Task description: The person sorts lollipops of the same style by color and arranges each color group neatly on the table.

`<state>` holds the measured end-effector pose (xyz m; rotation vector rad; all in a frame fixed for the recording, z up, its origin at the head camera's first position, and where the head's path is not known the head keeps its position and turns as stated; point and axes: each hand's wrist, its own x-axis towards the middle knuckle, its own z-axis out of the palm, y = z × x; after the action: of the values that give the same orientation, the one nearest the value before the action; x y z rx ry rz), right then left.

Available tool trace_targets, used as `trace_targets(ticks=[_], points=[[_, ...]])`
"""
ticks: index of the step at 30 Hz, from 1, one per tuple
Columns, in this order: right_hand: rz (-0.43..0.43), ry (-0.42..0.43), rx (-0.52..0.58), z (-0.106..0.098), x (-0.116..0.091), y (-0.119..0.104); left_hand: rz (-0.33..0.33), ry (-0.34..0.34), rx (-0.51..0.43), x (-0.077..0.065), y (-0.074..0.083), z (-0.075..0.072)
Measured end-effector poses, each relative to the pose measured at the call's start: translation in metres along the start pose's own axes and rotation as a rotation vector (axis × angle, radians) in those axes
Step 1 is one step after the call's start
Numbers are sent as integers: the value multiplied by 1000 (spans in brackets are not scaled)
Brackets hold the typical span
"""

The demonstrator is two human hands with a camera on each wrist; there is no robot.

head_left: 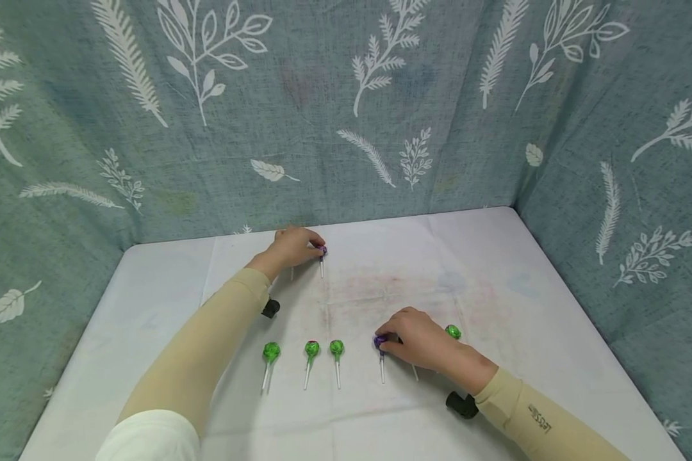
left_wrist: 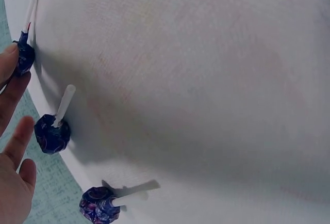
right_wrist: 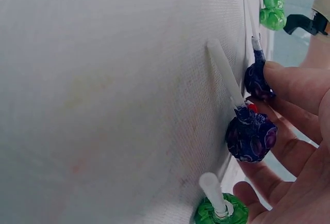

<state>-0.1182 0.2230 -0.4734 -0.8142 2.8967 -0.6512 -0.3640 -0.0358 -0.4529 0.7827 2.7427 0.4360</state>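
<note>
At the table's far edge my left hand (head_left: 293, 247) pinches a purple-wrapped lollipop (head_left: 321, 250) by its head, thumb against fingers; its white stick points toward me. In the left wrist view a second purple lollipop (left_wrist: 52, 133) lies beside the fingers, and a third purple lollipop (left_wrist: 99, 205) lies lower down. Nearer to me, my right hand (head_left: 420, 339) pinches another purple lollipop (head_left: 378, 342) between thumb and fingers. Under that palm, the right wrist view has one more purple lollipop (right_wrist: 251, 136) and a green lollipop (right_wrist: 220, 211).
Three green lollipops stand in a row left of my right hand: the left one (head_left: 271, 351), the middle one (head_left: 312, 348) and the right one (head_left: 337, 347). Leaf-patterned cloth (head_left: 323, 128) walls the white table (head_left: 392, 410) at the back and sides. Black wrist mounts (head_left: 462, 404) hang below both wrists.
</note>
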Motion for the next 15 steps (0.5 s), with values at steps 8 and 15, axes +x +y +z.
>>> trace_targets(ticks=[8,15], points=[[15,-7,-19,0,1,-1,0,30,-17,1,-4,6],[9,-9,-49,-5,4,-4,-11,39,-19,2,-5,8]])
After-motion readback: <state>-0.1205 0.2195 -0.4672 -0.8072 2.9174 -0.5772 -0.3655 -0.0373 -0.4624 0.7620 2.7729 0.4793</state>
